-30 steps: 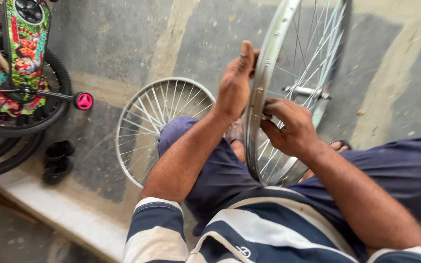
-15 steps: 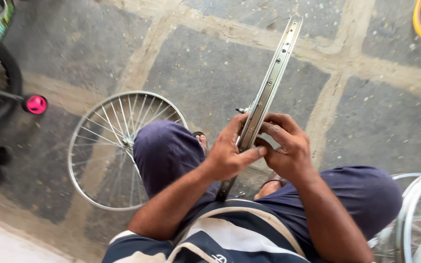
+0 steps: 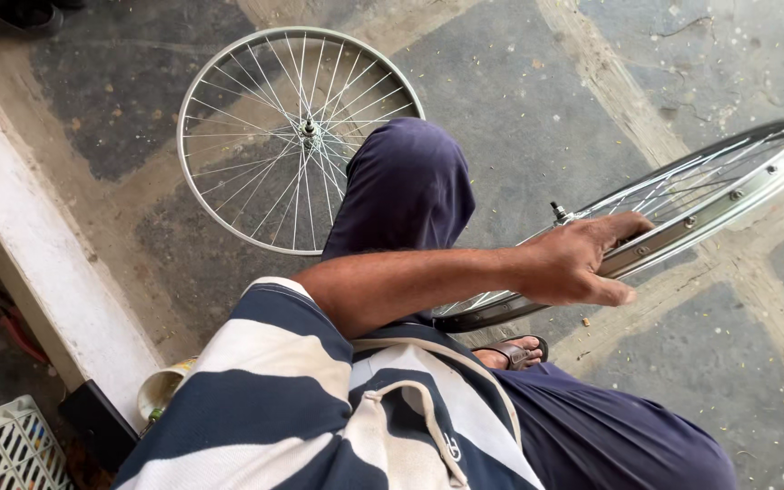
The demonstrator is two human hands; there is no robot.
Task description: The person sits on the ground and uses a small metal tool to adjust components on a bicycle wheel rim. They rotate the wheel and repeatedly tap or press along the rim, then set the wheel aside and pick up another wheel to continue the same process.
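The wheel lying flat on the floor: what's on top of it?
A knee in dark blue trousers covers the right edge of the spoked wheel. Its hub and most spokes show; the rim behind the knee is hidden. The left hand holds another wheel.

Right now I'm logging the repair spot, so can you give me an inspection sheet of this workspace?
Surface: stone-slab floor, dusty, pale joints.
Job's things: silver spoked wheel held tilted low over the floor; axle stub shows.
Clutter: second spoked wheel lying flat, partly behind a knee; cup; white crate.
Hands: left hand has its grip closed on the wheel's rim; right hand not in view.
Cables: nothing seen.
Surroundings: white ledge at the left; dark footwear at the top corner; sandalled foot below the rim.
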